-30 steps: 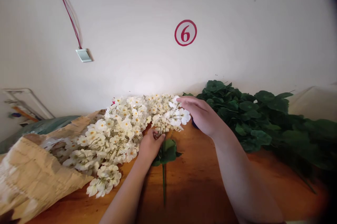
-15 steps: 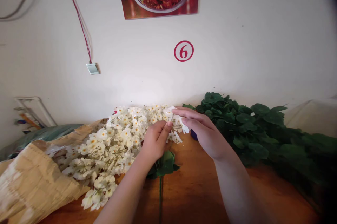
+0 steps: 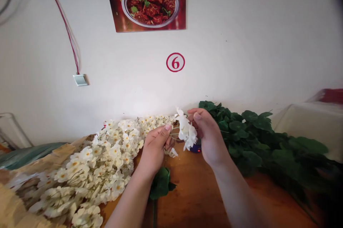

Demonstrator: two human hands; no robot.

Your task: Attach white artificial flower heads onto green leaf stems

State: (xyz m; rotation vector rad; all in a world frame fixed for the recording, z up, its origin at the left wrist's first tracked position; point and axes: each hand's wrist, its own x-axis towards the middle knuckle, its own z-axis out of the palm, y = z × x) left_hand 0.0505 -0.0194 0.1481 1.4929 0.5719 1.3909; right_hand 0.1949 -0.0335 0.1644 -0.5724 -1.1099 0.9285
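Note:
My left hand [image 3: 157, 147] pinches the thin stems of a small bunch of white flowers [image 3: 186, 131], whose heads point to the right. Just right of the blossoms is my right hand [image 3: 210, 135], its fingers curled beside the petals; whether it grips a petal is hidden. Below my left hand, a green leaf cluster [image 3: 160, 184] on a stem lies over the wooden table [image 3: 184, 199]. A large heap of white flowers [image 3: 115, 153] with yellow centres spreads left of my left hand.
Green leaves [image 3: 249, 138] are piled at the right. Brown paper wrapping [image 3: 40, 163] lies at the left. A dark blue object [image 3: 197, 148] with a red light sits behind my right hand. The white wall [image 3: 134, 67] stands behind the table.
The view has shifted right and up. The held flowers now face right, and my right hand's fingers have curled and moved back from over them.

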